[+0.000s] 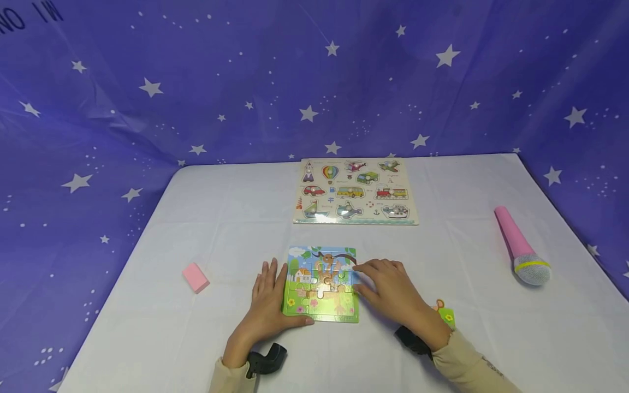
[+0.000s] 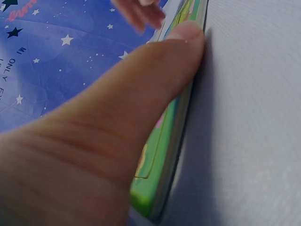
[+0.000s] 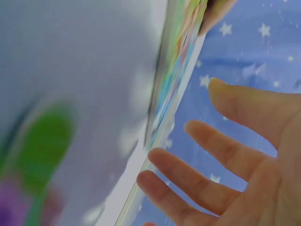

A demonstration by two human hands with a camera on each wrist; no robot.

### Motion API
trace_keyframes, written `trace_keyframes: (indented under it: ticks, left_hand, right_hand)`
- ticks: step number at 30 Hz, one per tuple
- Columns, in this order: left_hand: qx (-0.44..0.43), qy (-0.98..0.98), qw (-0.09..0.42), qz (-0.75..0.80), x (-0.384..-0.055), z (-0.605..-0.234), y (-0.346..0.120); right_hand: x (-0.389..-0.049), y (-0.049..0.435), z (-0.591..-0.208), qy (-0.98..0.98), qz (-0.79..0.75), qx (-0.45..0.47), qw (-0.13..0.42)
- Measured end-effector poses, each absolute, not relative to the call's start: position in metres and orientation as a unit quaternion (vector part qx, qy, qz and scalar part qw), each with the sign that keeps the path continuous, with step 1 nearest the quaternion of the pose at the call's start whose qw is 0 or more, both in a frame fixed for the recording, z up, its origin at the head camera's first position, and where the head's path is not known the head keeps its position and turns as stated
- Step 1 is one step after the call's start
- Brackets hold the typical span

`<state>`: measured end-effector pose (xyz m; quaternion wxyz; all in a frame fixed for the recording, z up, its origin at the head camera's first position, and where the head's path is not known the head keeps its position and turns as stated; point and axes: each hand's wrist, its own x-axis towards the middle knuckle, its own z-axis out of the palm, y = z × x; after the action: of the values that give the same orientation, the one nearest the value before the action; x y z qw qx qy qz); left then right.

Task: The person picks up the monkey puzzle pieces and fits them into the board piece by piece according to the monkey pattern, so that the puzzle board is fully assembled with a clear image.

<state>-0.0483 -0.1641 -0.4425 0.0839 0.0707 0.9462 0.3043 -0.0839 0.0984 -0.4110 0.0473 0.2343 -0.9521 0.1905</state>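
Observation:
A square jigsaw puzzle (image 1: 321, 311) with a house, flowers and a brown animal on it lies flat on the white table. Along its left edge rest the straight fingers of my left hand (image 1: 267, 314), the thumb stretched over the bottom edge; the left wrist view shows this thumb lying across the green border. My right hand (image 1: 393, 289) is at the puzzle's right edge, fingertips close to it. In the right wrist view its fingers are spread and loosely bent, holding nothing. A loose green puzzle piece (image 1: 447, 315) lies beside the right wrist, partly hidden by it.
A vehicle picture board (image 1: 356, 218) lies behind the puzzle. The pink block (image 1: 195, 278) is on the left and a pink toy microphone (image 1: 521, 248) on the right. Behind the white table (image 1: 236, 207) hangs a purple cloth (image 1: 265, 82) with stars.

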Motion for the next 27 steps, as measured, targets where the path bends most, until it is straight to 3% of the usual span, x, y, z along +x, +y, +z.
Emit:
trace_keyframes:
  ticks: [14, 27]
  left_hand:
    - [0.075, 0.944, 0.075, 0.313, -0.048, -0.443, -0.164]
    - [0.073, 0.947, 0.078, 0.304, -0.048, -0.443, -0.164]
  right_hand:
    - [-0.069, 0.161, -0.413, -0.969, 0.186, 0.16, 0.013]
    - [-0.052, 0.179, -0.414, -0.954, 0.203, 0.217, -0.028]
